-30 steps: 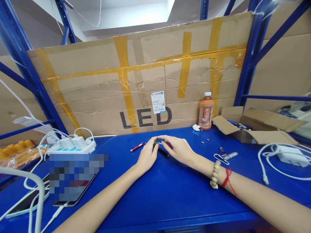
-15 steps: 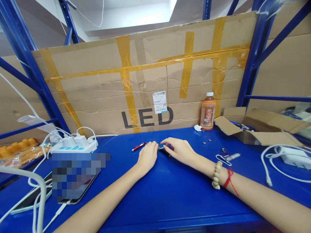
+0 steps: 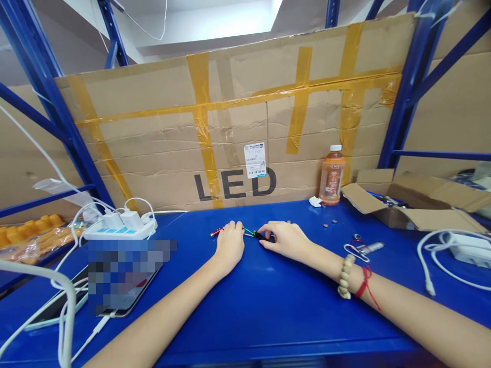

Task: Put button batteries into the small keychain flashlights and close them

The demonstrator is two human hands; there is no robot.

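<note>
On the blue tabletop my left hand [image 3: 230,249] lies palm down, its fingers bent close together. It partly covers a slim red metal stick [image 3: 217,232], pen-like in shape. Whatever is under those fingertips is hidden. To the right, my right hand [image 3: 287,239] has thumb and forefinger closed on a small black tool-like piece [image 3: 261,236]; its exact kind is too small to tell. A thin silver shaft [image 3: 249,234] reaches from the black piece towards the left fingers. Just above the shaft runs a narrow green strip [image 3: 247,230].
Right of my hands lie small round discs [image 3: 325,225] and a silver keychain light [image 3: 371,248] with a clip. Behind stand an orange drink bottle [image 3: 332,176] and an open carton [image 3: 414,217]. A power strip [image 3: 120,231], phones and white cables occupy the left.
My left hand has shifted left over the red stick. The black piece has turned and now sits between my right fingertips. The view has moved slightly.
</note>
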